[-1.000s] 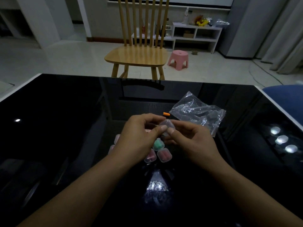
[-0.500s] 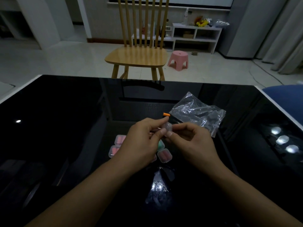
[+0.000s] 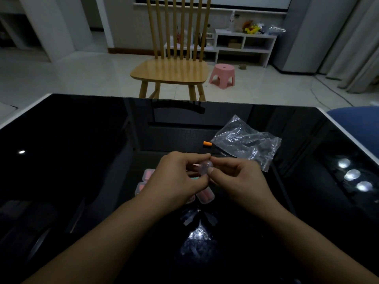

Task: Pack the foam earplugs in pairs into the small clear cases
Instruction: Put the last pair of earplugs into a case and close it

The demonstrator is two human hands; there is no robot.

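We are holding one small clear case [image 3: 205,168] up over the glossy black table [image 3: 82,140], near the middle of the view. Our left hand [image 3: 178,181] is gripping it from the nine o'clock side, thumb and fingers curled round it, and our right hand [image 3: 238,181] is pinching it from the three o'clock side between thumb and forefinger. The light is dim, and we cannot tell whether its lid is open or closed, nor what is lying inside.

At six o'clock from the held case, partly hidden under our hands, filled cases are lying on the table: one with pink earplugs [image 3: 205,196] is showing just below our left thumb, two more pink ones [image 3: 143,181] are peeking out at eight o'clock beside our left wrist, and a sliver of green [image 3: 194,178] is showing between the fingers.

At twelve o'clock from our hands, a single orange earplug [image 3: 207,143] is lying loose on the table. Just beside it, at two o'clock from our hands, a crumpled clear plastic bag [image 3: 246,143] is resting flat.

Beyond the far edge of the table a wooden chair [image 3: 170,72] is standing at twelve o'clock, with a pink stool [image 3: 222,75] at one o'clock and a white shelf unit [image 3: 244,46] behind it.
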